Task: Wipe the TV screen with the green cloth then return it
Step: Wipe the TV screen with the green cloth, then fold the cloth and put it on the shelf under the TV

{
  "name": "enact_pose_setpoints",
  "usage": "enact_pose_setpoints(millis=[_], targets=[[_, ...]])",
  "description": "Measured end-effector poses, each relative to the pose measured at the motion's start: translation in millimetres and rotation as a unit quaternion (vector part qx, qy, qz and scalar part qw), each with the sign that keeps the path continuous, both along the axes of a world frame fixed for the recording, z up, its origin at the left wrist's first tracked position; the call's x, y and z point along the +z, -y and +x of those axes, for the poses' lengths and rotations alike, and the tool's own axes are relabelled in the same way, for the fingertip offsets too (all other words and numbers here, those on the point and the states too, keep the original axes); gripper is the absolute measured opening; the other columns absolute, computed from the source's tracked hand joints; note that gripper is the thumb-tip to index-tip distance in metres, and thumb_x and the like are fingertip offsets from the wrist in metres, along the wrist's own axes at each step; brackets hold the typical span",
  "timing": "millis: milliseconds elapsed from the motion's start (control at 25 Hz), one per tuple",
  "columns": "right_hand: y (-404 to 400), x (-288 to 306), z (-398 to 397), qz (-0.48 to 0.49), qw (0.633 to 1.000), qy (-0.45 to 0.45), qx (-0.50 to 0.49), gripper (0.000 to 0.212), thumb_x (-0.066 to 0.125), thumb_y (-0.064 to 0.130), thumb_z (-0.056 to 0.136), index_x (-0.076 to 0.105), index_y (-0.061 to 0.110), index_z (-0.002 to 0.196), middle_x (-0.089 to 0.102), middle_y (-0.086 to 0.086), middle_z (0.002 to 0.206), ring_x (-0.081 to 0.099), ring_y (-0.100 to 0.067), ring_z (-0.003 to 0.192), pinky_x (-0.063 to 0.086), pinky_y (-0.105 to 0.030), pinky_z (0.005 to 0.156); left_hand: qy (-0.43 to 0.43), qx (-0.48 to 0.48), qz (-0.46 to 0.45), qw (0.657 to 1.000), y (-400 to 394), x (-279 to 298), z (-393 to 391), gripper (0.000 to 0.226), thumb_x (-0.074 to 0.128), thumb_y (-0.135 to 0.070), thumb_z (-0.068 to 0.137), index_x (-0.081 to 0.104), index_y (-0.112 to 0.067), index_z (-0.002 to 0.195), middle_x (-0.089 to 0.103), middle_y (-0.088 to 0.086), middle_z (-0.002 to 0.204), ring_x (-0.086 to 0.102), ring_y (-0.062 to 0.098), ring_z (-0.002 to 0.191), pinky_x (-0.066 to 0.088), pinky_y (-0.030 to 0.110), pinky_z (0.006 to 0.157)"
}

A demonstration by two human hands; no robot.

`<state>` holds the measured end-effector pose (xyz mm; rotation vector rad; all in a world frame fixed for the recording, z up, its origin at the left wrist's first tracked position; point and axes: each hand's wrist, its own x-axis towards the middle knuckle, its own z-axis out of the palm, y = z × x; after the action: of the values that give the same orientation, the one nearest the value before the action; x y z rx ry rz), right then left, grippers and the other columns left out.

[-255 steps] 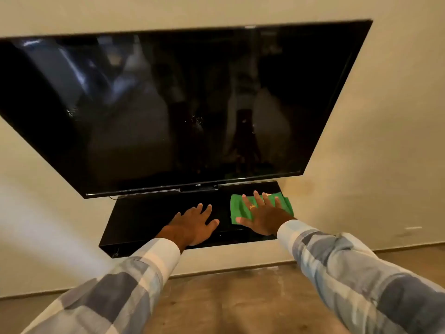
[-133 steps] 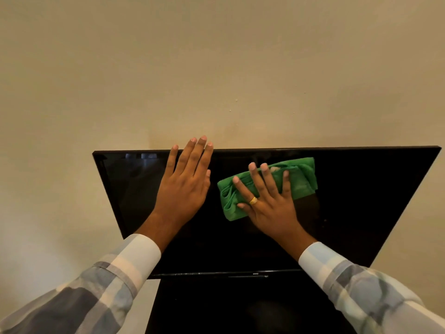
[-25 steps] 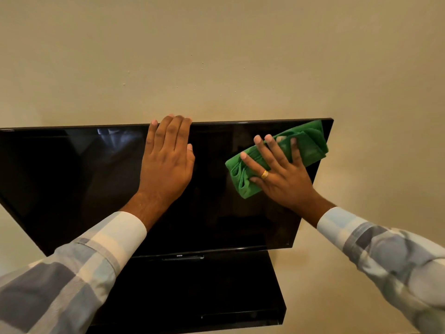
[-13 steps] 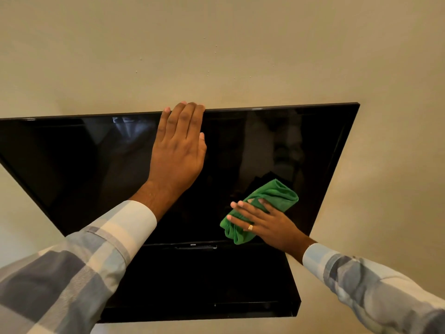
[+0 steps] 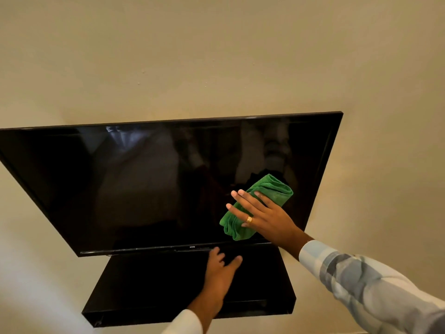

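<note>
Green cloth [image 5: 258, 206], folded into a pad, sits low on the right part of the TV screen [image 5: 144, 189], just above its bottom edge, where I press it flat under my right hand [image 5: 263, 219], fingers spread. Half a second ago my left hand [image 5: 220, 273] braced the screen's top edge; it has since dropped to the black shelf [image 5: 144, 285] below the screen, fingers loosely splayed. I judge the wiping nearly finished, with the cloth's return next.
</note>
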<state>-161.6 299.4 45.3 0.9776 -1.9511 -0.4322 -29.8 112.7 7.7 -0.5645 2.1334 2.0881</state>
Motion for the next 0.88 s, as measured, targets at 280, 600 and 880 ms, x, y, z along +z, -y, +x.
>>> enact_pose_setpoints(millis=[280,600,880], targets=[[-3,21,25,0.004,0.996,0.088,0.003,0.098,0.054,0.0,0.093,0.012,0.023,0.179,0.01,-0.018,0.185,-0.013,-0.031,0.174,0.014,-0.045,0.137,-0.015,0.082,0.324,0.942,-42,15,-59,0.031,0.069,-0.011,0.096,0.062,-0.014,0.126,0.072,0.009,0.121,0.066,0.025,0.109,0.046,0.043,0.099],[-15,5,87,-0.617,0.709,0.338,-0.043,0.067,0.078,0.042,0.099,0.051,0.02,0.156,0.043,-0.001,0.158,0.046,-0.012,0.143,0.042,-0.036,0.125,-0.033,0.005,0.396,0.918,23,32,-34,0.027,0.068,-0.004,0.093,0.065,-0.004,0.119,0.08,0.015,0.107,0.079,0.027,0.094,0.066,0.041,0.071],[7,5,111,-0.717,0.207,0.664,0.052,0.035,0.068,0.02,0.109,0.065,0.012,0.143,0.076,-0.01,0.14,0.077,-0.026,0.121,0.069,-0.04,0.092,0.017,-0.124,0.357,0.926,75,25,-13,0.041,0.07,-0.005,0.088,0.064,-0.004,0.129,0.072,0.021,0.129,0.074,0.032,0.112,0.065,0.042,0.082]])
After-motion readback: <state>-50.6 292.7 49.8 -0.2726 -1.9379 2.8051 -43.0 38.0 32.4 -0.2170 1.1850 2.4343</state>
